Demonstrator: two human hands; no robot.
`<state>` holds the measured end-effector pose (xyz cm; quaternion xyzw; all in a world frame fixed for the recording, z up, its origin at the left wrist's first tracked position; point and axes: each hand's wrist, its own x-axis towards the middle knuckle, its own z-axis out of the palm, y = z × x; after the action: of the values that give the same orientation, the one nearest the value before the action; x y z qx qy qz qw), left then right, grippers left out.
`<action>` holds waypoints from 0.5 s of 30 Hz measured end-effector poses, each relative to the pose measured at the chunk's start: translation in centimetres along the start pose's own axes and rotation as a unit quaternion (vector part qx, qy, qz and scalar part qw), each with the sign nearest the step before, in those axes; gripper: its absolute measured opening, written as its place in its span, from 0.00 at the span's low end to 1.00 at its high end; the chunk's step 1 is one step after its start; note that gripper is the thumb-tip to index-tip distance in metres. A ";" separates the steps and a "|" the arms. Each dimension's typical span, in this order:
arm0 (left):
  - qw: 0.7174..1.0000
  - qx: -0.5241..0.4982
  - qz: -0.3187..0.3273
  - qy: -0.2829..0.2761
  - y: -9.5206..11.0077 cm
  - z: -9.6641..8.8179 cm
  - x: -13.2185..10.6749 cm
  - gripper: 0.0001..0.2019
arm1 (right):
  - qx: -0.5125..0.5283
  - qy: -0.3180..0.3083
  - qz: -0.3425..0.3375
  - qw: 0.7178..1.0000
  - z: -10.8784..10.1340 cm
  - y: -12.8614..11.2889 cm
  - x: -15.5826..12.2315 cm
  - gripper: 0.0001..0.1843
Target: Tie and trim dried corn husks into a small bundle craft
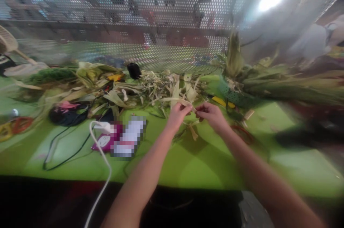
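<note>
My left hand [179, 112] pinches a pale strip of dried corn husk [172, 99] a little above the green table. Close beside it, my right hand [211, 113] is closed with thumb and fingertips on the same strip, near its end. Below the hands, a small pale scrap of husk [194, 132] shows over the tabletop. Behind them lies a loose heap of shredded, dry husk strips [161, 83]. Motion blur hides the fine detail between my fingertips.
On the green table [166, 165], a phone [129, 138] rests by a magenta packet [103, 142] with a white cable [109, 170]. Long green husks [290, 85] fill a green basket [228, 90] at right. Scissors with orange-red handles [23, 125] lie left. A perforated metal screen [172, 47] stands behind.
</note>
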<state>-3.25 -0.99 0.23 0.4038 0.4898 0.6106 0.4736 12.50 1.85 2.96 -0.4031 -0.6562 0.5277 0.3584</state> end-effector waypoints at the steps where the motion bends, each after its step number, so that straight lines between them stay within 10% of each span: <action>1: 1.000 0.014 0.007 -0.007 0.0 -0.1 0.0 0.12 | -0.006 0.003 -0.004 1.000 -0.1 0.0 0.1 0.09; 6: 0.999 0.027 0.016 0.024 0.3 -0.7 0.2 0.10 | -0.166 0.050 -0.075 0.982 -2.5 -1.3 -0.1 0.12; 15: 0.987 -0.110 0.002 0.120 0.6 -0.3 0.3 0.15 | -0.586 0.002 0.029 0.810 -10.4 1.4 -8.9 0.14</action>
<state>-3.74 -0.77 0.73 0.2739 0.4719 0.7055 0.4524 25.76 -1.80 3.17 -0.5566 -0.8281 0.0528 0.0399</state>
